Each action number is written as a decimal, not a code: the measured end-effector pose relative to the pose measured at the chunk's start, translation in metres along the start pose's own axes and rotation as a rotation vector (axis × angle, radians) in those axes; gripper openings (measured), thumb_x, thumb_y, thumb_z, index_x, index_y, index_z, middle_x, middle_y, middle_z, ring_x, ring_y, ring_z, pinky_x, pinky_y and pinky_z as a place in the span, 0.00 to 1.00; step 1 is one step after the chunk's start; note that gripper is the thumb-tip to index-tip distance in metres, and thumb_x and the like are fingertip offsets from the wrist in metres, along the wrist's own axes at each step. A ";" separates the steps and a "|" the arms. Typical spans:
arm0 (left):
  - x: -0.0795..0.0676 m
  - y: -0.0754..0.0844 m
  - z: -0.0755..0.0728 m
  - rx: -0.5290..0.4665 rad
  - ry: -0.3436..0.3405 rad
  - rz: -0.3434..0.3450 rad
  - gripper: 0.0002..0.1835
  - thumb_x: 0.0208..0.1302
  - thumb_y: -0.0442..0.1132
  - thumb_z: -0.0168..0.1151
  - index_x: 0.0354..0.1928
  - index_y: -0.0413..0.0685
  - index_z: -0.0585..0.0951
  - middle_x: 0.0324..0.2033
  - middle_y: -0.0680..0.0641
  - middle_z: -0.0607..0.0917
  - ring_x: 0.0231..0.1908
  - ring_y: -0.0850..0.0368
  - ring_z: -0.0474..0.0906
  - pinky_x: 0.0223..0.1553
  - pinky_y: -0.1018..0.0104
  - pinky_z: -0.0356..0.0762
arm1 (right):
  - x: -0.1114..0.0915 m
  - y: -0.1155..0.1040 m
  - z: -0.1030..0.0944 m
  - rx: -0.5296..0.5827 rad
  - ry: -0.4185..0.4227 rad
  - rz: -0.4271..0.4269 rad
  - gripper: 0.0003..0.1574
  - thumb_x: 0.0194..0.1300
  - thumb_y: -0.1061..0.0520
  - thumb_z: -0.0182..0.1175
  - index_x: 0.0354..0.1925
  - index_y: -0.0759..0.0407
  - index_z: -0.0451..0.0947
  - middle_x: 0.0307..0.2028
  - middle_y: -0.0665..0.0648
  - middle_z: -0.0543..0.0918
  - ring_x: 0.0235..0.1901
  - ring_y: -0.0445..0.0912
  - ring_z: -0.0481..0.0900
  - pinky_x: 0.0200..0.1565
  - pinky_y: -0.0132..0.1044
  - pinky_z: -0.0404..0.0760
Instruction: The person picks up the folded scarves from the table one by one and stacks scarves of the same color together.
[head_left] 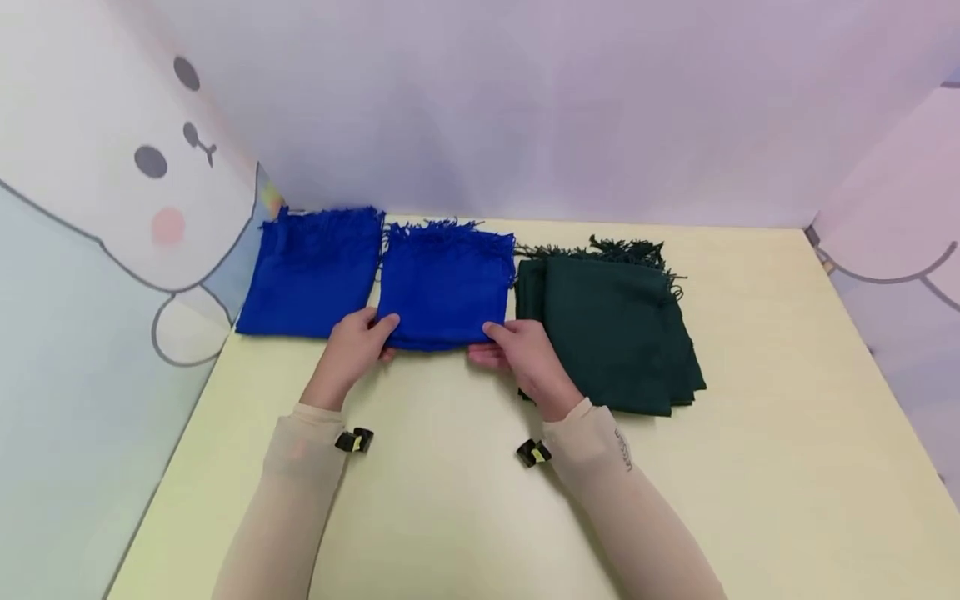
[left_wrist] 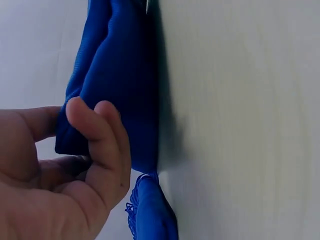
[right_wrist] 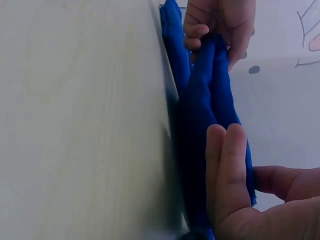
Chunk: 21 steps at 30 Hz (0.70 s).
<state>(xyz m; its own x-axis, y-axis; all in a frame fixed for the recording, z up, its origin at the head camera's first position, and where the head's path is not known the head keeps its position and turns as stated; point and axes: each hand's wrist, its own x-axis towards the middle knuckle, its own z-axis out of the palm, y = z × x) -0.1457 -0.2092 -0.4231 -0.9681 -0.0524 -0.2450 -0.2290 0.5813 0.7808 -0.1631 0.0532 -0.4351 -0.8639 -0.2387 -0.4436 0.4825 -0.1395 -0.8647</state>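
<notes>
The middle blue cloth (head_left: 446, 283) lies folded on the pale table (head_left: 427, 500), its fringe (head_left: 444, 227) pointing away from the person, toward the wall (head_left: 525, 108), and its folded edge facing the person. Its longer side seems to run left to right, though the slanting head view makes that uncertain. The underside is hidden, as are most of the fingers beneath it; the right wrist view cuts off its lower end. It is a plain, deep blue, nearly square, with soft layers showing along the near fold and a tangled fringe.

The left hand (head_left: 356, 342) pinches its near left corner, thumb on top; the right hand (head_left: 528, 354) grips the near right corner likewise. Just left lies another blue cloth (head_left: 318, 271), its near right corner covered by the left hand. On the right, dark green cloths (head_left: 611, 333) lie stacked unevenly, partly behind the right hand.
</notes>
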 end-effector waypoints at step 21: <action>-0.035 -0.012 -0.004 0.164 -0.082 0.020 0.21 0.75 0.52 0.50 0.31 0.43 0.75 0.24 0.43 0.84 0.24 0.50 0.74 0.28 0.60 0.68 | -0.028 0.005 0.002 -0.359 -0.037 0.006 0.18 0.74 0.53 0.57 0.42 0.70 0.80 0.33 0.64 0.88 0.31 0.51 0.89 0.38 0.41 0.86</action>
<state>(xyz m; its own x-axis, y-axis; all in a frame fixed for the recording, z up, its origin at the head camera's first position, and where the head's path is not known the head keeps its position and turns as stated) -0.1097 -0.2177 -0.4218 -0.9593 0.0229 -0.2814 -0.1835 0.7066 0.6834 -0.1360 0.0571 -0.4264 -0.8524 -0.2739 -0.4454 0.3999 0.2072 -0.8928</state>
